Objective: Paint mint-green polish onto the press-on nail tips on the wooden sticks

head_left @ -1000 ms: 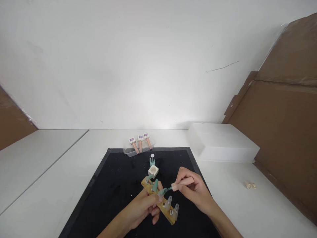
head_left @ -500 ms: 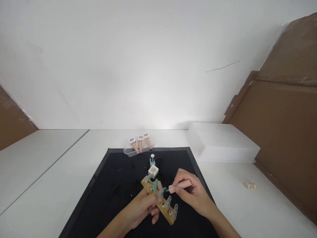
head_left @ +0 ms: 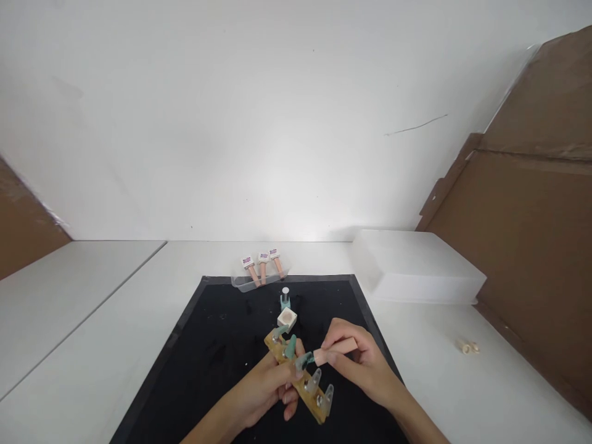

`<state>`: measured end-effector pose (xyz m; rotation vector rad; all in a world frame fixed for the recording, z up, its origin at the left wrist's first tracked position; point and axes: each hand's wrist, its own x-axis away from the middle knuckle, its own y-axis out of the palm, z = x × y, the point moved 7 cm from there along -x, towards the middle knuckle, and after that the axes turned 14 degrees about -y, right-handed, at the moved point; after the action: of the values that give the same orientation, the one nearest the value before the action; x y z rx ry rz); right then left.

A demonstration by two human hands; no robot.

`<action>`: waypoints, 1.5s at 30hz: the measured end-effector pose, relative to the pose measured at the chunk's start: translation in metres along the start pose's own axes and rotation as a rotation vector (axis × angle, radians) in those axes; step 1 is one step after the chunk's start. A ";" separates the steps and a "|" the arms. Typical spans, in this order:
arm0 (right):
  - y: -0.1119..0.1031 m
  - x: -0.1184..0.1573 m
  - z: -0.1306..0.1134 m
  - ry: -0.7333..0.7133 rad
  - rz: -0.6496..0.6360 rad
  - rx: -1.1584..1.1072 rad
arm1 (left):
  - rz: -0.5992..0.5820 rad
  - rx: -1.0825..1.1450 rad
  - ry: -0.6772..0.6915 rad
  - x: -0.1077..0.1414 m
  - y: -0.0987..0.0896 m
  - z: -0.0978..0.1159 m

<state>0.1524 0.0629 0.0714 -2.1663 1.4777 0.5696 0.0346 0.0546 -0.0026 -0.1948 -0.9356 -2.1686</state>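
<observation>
My left hand [head_left: 272,385] grips a yellowish strip-shaped stand [head_left: 308,401] from below, tilted over the black mat. Several false nail tips stick up from it. A teal nail tip [head_left: 290,347] and another at the far end look painted, while a clear nail tip [head_left: 326,398] stands at the near end. Between my right thumb and fingers [head_left: 356,357] is a pink-handled nail polish brush [head_left: 335,351]. Its teal bristles touch the middle nail tip [head_left: 304,361], which is partly coated. Just beyond the stand sits a square white open bottle [head_left: 287,318].
A small teal bottle with a white top [head_left: 285,298] stands on the black mat [head_left: 208,345]. Behind it, a clear tray [head_left: 243,285] holds three pink-handled bottles. A white box [head_left: 420,265] is at the right, with small beige rings [head_left: 467,348] nearer me. Cardboard walls [head_left: 522,246] flank the table.
The brush has moved slightly left, so its bristles now lie on the middle nail tip, which shows more teal. My left hand and the stand are almost still.
</observation>
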 end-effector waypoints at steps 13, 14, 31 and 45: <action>-0.003 0.003 0.006 -0.012 0.052 -0.104 | 0.039 -0.051 -0.018 0.001 -0.001 -0.001; -0.001 0.002 0.004 -0.017 0.024 -0.087 | 0.039 -0.054 -0.022 0.001 -0.001 -0.002; 0.002 -0.001 -0.015 -0.189 -0.057 0.006 | 0.015 -0.012 -0.036 0.001 0.002 -0.001; -0.013 0.002 -0.004 -0.100 0.116 0.076 | 0.044 -0.024 -0.045 0.003 0.003 0.000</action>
<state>0.1656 0.0631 0.0756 -1.9750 1.5529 0.6410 0.0343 0.0518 0.0002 -0.2750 -0.9223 -2.1439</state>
